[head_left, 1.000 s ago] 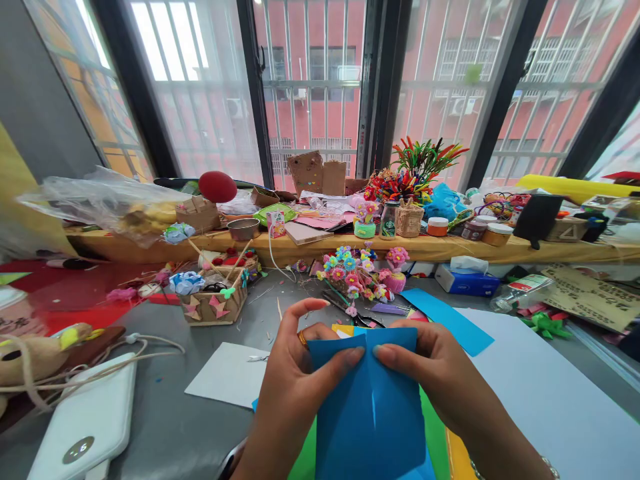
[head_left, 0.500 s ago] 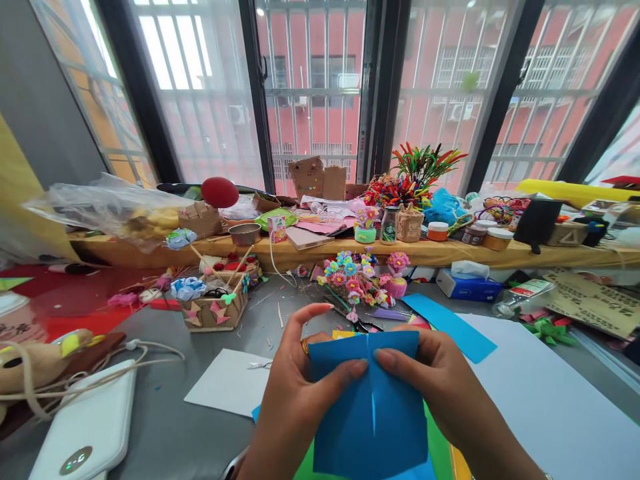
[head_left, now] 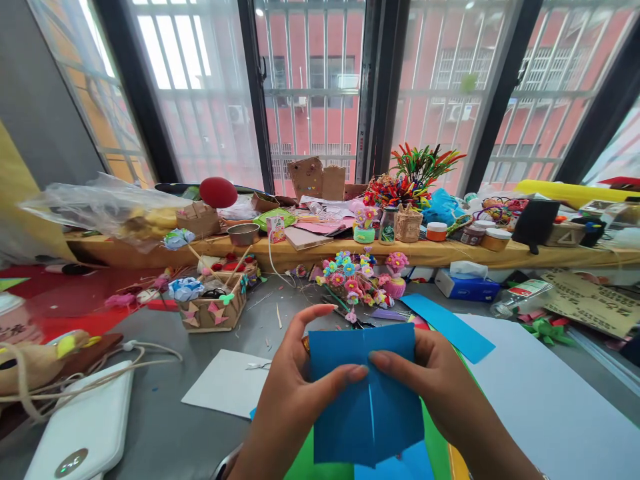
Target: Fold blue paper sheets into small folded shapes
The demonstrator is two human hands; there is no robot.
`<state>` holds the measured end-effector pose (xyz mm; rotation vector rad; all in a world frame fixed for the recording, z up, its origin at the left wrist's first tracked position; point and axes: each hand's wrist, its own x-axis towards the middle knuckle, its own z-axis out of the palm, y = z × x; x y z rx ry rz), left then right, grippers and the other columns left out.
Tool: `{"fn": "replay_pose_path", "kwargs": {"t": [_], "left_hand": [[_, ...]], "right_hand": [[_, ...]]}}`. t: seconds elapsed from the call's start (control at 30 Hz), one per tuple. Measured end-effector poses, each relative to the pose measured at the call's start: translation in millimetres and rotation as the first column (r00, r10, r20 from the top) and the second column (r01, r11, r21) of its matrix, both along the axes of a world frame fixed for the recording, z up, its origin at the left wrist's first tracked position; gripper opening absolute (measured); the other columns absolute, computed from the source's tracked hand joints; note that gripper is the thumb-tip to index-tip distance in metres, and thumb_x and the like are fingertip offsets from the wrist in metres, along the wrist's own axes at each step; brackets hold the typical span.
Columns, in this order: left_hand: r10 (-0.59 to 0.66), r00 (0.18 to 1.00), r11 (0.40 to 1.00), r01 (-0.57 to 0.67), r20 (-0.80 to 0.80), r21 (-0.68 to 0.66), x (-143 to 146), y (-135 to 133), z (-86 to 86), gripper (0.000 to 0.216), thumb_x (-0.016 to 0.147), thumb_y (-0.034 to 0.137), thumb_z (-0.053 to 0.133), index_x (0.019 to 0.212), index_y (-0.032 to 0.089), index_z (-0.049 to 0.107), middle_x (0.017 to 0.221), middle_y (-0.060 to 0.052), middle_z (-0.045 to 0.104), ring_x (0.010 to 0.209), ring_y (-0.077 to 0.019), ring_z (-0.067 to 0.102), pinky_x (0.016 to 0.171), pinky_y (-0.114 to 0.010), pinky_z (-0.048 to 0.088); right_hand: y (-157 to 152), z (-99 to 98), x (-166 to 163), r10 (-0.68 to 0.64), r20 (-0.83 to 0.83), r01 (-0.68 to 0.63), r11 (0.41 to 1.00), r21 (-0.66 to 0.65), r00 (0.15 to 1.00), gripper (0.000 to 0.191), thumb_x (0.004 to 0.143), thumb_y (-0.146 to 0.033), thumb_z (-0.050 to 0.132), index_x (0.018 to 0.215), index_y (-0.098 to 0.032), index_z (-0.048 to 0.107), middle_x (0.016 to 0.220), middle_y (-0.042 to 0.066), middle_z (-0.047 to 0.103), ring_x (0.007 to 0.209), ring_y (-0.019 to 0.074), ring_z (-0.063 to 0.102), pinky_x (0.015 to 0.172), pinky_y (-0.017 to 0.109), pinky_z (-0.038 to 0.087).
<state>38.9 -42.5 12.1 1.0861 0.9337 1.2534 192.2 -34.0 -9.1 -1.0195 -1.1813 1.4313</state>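
Observation:
Both hands hold up a folded sheet of blue paper (head_left: 365, 407) in front of me, over the grey table. My left hand (head_left: 293, 393) pinches its upper left part, thumb pressed on the front near the middle seam, forefinger raised above the top edge. My right hand (head_left: 435, 383) grips the upper right part, its thumb meeting the left thumb at the seam. Two flaps meet along a vertical slit down the paper's middle. Green paper (head_left: 320, 463) and more blue paper (head_left: 400, 467) lie underneath.
A white sheet (head_left: 225, 383) lies left of my hands, a large pale sheet (head_left: 540, 393) to the right, with a blue strip (head_left: 447, 323). A cardboard box (head_left: 215, 307), paper flowers (head_left: 355, 277), a tissue pack (head_left: 467, 283) and a white power bank (head_left: 85, 427) crowd the table; the window ledge holds jars.
The blue paper has risen slightly and tilted, its lower edge now showing. Both thumbs have slid a little closer together at the middle seam.

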Motion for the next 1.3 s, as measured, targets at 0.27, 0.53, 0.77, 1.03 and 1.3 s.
{"fn": "replay_pose_path", "kwargs": {"t": [0.27, 0.53, 0.77, 1.03, 1.3], "left_hand": [[0.071, 0.997, 0.996, -0.07, -0.023, 0.061, 1.5, -2.2, -2.1, 0.054, 0.056, 0.021, 0.074, 0.101, 0.024, 0.044, 0.053, 0.007, 0.056, 0.047, -0.0091, 0.052, 0.044, -0.016, 0.042], [0.106, 0.994, 0.993, -0.106, 0.018, 0.054, 3.0, -4.7, -3.2, 0.05, 0.055, 0.022, 0.075, 0.094, 0.025, 0.044, 0.055, 0.008, 0.055, 0.046, -0.0078, 0.05, 0.043, -0.015, 0.041], [0.013, 1.0, 1.0, -0.013, 0.002, 0.016, -0.6, -0.9, -3.0, 0.056, 0.059, 0.021, 0.072, 0.105, 0.023, 0.041, 0.059, 0.004, 0.061, 0.052, -0.0129, 0.056, 0.05, -0.023, 0.048], [0.065, 0.998, 0.993, -0.064, -0.012, 0.104, 1.3, -1.7, -3.5, 0.048, 0.06, 0.02, 0.072, 0.1, 0.023, 0.045, 0.05, 0.011, 0.048, 0.044, -0.005, 0.042, 0.04, -0.012, 0.036], [0.182, 0.983, 0.969, -0.175, -0.028, 0.172, 4.5, -7.0, -3.6, 0.043, 0.063, 0.021, 0.07, 0.096, 0.025, 0.043, 0.049, 0.011, 0.047, 0.043, -0.0048, 0.039, 0.04, -0.012, 0.034]], "right_hand": [[-4.2, 3.8, -5.1, 0.023, -0.137, -0.032, 0.997, -0.064, 0.99, 0.026, 0.058, -0.033, 0.074, 0.072, -0.013, 0.066, 0.066, 0.005, 0.069, 0.055, 0.0144, 0.061, 0.054, 0.026, 0.051], [-8.2, 2.9, -7.3, 0.018, -0.152, -0.029, 0.997, -0.071, 0.988, 0.025, 0.058, -0.034, 0.074, 0.069, -0.013, 0.064, 0.06, 0.002, 0.066, 0.051, 0.0128, 0.059, 0.053, 0.027, 0.05], [-7.8, 6.0, -6.0, -0.12, 0.061, 0.117, 0.992, 0.049, 0.991, 0.027, 0.057, -0.038, 0.073, 0.065, -0.014, 0.064, 0.057, 0.001, 0.063, 0.05, 0.0106, 0.054, 0.046, 0.021, 0.045], [-10.5, 8.8, -6.5, -0.158, 0.124, 0.152, 0.987, 0.051, 0.98, 0.027, 0.058, -0.04, 0.071, 0.063, -0.014, 0.064, 0.056, 0.001, 0.062, 0.049, 0.0118, 0.054, 0.045, 0.021, 0.045], [-9.2, 2.0, -11.2, -0.116, 0.007, 0.116, 0.993, -0.012, 0.993, 0.032, 0.056, -0.042, 0.072, 0.067, -0.013, 0.063, 0.057, 0.002, 0.061, 0.052, 0.0151, 0.057, 0.05, 0.027, 0.05]]}}
